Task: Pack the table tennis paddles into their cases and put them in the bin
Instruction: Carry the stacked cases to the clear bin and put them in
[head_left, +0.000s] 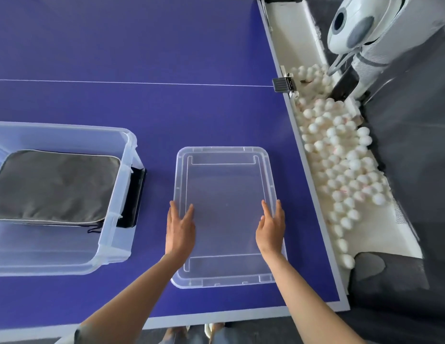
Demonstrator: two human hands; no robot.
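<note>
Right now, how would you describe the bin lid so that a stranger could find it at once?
Start from the blue table and find the clear bin holding a grey case at its left. The lid lies flat just right of it, between the left hand and right hand. Unlike the bin, it is shallow and holds nothing.

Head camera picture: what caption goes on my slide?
Both open hands, left and right, reach the clear lid beside the bin.

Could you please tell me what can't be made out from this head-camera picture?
- Paddles: none visible; the shut grey case in the bin hides its contents.
- Dark case beneath it: mostly covered.
- Bin's left side: cut off by the frame edge.
- Left hand and right hand on the lid: grip unclear.
</note>
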